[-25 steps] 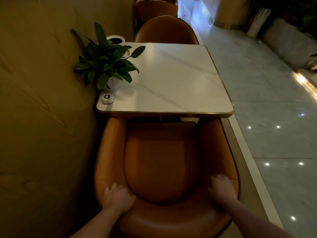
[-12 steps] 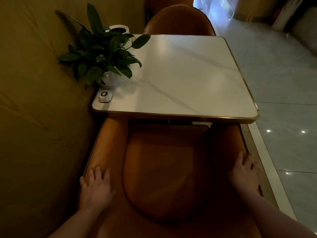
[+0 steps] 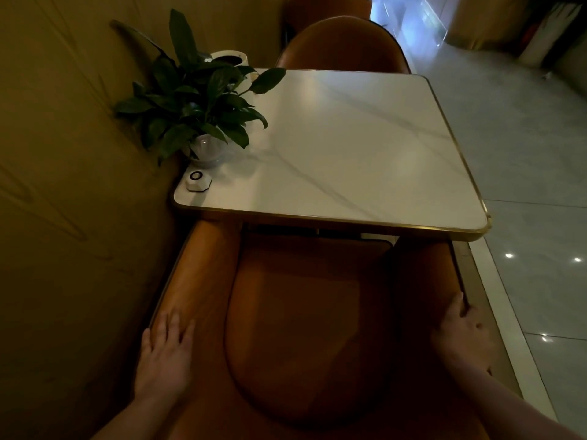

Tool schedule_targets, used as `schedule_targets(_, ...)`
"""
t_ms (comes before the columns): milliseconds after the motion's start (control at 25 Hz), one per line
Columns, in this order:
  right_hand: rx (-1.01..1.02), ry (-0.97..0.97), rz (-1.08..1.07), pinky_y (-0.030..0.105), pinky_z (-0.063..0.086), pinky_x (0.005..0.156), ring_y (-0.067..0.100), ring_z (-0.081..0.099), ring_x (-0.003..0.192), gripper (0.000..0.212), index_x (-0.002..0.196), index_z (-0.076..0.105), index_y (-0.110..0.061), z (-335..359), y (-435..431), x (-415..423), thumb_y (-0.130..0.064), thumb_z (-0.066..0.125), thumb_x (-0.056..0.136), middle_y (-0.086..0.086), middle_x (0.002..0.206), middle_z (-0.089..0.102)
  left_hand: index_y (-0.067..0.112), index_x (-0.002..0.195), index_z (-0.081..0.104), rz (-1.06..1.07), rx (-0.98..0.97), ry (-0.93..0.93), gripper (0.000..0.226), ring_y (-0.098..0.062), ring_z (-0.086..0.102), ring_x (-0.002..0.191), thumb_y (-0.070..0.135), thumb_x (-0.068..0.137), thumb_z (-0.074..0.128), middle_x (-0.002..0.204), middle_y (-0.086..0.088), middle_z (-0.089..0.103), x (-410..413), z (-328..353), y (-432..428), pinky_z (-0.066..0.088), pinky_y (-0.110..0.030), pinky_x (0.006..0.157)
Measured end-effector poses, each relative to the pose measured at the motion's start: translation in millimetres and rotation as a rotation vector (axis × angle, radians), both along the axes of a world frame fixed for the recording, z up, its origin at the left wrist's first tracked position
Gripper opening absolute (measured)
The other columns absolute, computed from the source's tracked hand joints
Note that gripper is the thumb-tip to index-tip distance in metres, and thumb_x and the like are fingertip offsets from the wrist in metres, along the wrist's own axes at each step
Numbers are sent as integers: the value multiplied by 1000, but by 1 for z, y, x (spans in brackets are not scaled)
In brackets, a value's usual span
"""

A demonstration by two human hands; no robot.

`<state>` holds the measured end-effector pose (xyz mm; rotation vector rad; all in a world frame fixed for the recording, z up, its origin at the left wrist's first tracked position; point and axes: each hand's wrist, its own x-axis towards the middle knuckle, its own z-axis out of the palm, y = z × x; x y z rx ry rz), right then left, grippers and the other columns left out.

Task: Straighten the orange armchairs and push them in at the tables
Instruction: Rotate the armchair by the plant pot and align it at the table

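Note:
An orange armchair (image 3: 305, 319) stands right below me, its front tucked under the near edge of a white marble table (image 3: 365, 147) with a gold rim. My left hand (image 3: 165, 354) lies flat on the chair's left armrest, fingers straight. My right hand (image 3: 463, 335) grips the chair's right rim, thumb on the inside and fingers curled over the outer edge. A second orange armchair (image 3: 343, 46) is pushed in at the table's far side, with another one partly visible behind it.
A yellow wall (image 3: 63, 185) runs close along the chair's left side. A potted plant (image 3: 197, 103), a white call button (image 3: 198, 180) and a white cup (image 3: 228, 58) sit on the table's left edge. Tiled floor (image 3: 533, 185) lies to the right, beyond a raised step edge.
Both hands slid from the chair's backrest out onto its armrests. The view has moved closer to the table. My right hand now wraps the right rim instead of lying flat.

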<state>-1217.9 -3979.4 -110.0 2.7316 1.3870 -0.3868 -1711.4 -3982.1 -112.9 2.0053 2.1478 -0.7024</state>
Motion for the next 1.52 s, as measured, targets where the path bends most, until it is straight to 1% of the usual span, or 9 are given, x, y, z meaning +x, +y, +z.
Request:
schedule_targets(240,-21,-32,-11,53,46,95,42,45,124,93,152,-4,-19,-3,-6,-2,-36,62,88,20,151,25,23,157,7,2,135,-61,81,-32,-24,147,22,90,54,162,-13,-19,-10,-11,-7,-2,-55,120)
schedule_targets(480,-36,-42,17,51,47,96,39,42,127,97,153,-2,-20,0,-3,2,-39,64,86,19,151,23,13,153,1,-38,195,-11,72,-39,-24,146,13,92,40,157,-17,-24,-2,-11,-10,-26,-55,109)
schedule_targets(640,-46,-39,9,51,47,98,38,42,129,102,154,-4,-21,0,-5,6,-37,67,83,18,152,22,7,142,-17,-43,91,49,62,-43,-25,146,15,97,24,154,-22,-33,6,-14,-16,-24,-58,109)
schedule_targets(720,-57,-35,5,50,46,98,39,42,128,99,154,-5,-20,2,-5,7,-36,65,85,18,152,20,7,149,-2,-95,94,70,68,-43,-14,149,15,94,37,161,-23,-16,6,-17,-15,-23,-59,111)
schedule_targets(840,-41,-42,15,51,45,98,41,41,129,96,154,-5,-19,1,-6,4,-34,62,88,19,154,17,5,138,53,-72,85,124,75,-47,20,143,9,66,74,154,-27,32,-11,-25,-16,-4,-60,117)
schedule_targets(920,-45,-41,25,53,44,99,43,40,130,96,153,-5,-18,0,-5,3,-34,63,88,21,155,16,2,130,62,-90,65,124,69,-49,28,138,5,62,75,148,-28,42,-13,-30,-20,9,-63,114)
schedule_targets(1080,-72,-36,37,57,41,103,48,36,132,97,152,-10,-17,-6,-6,2,-34,62,90,24,156,9,3,136,55,-41,-30,123,64,-51,25,140,9,73,65,147,-29,43,-5,-19,-22,24,-70,105)
schedule_targets(1320,-47,71,46,60,26,114,45,9,146,91,155,-1,-19,7,-3,1,-44,59,91,20,161,-10,16,157,13,42,-3,65,83,-42,1,150,53,92,48,165,-18,7,23,9,-12,7,-61,118)
schedule_targets(1520,-78,-12,178,56,6,119,42,-7,148,82,155,6,-16,14,-19,-12,-46,52,94,17,162,-11,20,158,10,105,-22,-47,79,-36,0,151,55,95,43,165,-13,6,37,28,-12,9,-56,121)
